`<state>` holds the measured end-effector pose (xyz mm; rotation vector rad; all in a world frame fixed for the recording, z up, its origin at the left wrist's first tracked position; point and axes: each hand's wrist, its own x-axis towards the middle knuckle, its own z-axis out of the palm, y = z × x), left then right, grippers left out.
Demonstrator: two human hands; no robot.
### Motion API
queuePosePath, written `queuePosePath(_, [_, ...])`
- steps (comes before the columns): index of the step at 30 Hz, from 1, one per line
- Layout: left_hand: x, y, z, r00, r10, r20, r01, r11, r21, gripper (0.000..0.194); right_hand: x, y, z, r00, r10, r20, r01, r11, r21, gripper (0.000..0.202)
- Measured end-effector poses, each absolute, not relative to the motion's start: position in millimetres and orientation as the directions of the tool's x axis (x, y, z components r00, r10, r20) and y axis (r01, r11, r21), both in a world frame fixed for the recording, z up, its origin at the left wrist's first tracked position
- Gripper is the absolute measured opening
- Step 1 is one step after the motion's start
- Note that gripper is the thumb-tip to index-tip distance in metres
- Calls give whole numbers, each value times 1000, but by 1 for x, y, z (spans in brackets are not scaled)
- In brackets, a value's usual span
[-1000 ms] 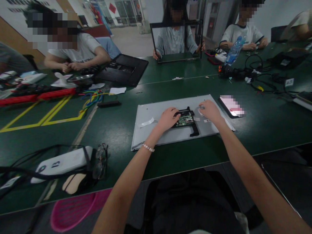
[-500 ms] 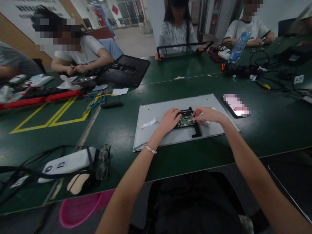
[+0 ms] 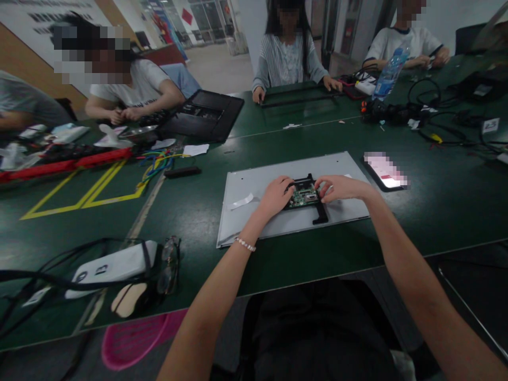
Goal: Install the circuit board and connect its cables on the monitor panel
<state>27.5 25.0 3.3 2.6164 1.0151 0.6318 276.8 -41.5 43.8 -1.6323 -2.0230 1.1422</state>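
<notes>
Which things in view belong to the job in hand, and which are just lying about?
Seemingly part of the job:
circuit board in a black frame, left hand and right hand at its sides
grey panel beneath

Apparently just lying about:
phone
glasses
water bottle

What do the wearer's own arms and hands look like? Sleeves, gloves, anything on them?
Left hand: ungloved, pale beaded bracelet at the wrist. Right hand: ungloved, no bracelet. Left arm and right arm: no sleeves, cables or markings visible.
</notes>
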Motion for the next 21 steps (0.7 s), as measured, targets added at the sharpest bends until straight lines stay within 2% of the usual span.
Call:
queuePosePath(6, [27,24,5,654,698,290,588,-711,386,29,277,-44,47,-293,938,-187,705,80,-705,49])
queuePosePath(13, [27,25,2,660,691,295,581,-718,383,29,285,-30,27,-224,974,-27,843,180,-506,34])
queuePosePath(19, [28,24,4,654,698,291,587,-711,386,29,284,-33,27,-216,971,-98,822,127,-556,10])
queuePosePath(21, [28,24,4,657,693,299,581,-717,385,29,283,-35,29,-206,973,-100,802,109,-588,9])
